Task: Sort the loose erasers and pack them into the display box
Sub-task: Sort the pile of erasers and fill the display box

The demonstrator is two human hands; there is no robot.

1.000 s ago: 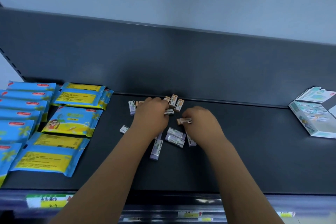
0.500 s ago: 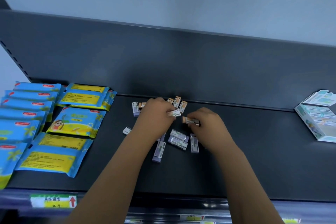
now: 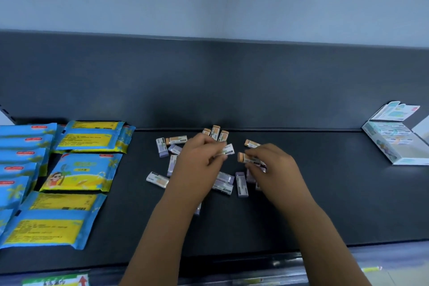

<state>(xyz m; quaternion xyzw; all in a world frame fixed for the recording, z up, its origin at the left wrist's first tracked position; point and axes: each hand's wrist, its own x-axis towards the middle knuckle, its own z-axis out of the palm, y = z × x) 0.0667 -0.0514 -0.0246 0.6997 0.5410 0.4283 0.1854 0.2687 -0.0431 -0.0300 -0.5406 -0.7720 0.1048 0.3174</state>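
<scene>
A: Nearest first — shelf lip (image 3: 255, 260) at six o'clock, price tags under it. Bare forearms rising from there toward the pile.

B: And the hands?

A: Left hand (image 3: 199, 158) just left of centre, fingers curled together, pinching a white-sleeved eraser (image 3: 228, 150) at its tips. Right hand (image 3: 271, 167) just beside it at three o'clock, thumb and forefinger closed on an orange eraser (image 3: 247, 158), orange end pointing at the left hand. Remaining fingers tucked, not spread.

B: Why held end to end like that?

A: Probably comparing or pairing by colour — sorting in hand before any packing. Held just above the shelf, apart from the pile.

B: The pile itself?

A: Loose erasers (image 3: 222, 183) scattered under and around both hands: purple ones at nine and six o'clock, some half hidden by the wrists. Further back, at twelve o'clock, an orange group (image 3: 216, 132) standing against the back panel — looks like a sorted colour set aside.

B: Box?

A: Display box (image 3: 394, 144) well apart at three o'clock, far right, lid flap up, open side facing in. Contents too small to tell. Nothing seen going in yet; judged early in the task.

B: Anything else?

A: Blue-yellow packets (image 3: 81, 172) at nine o'clock, clear of the erasers — no part of this job.
</scene>
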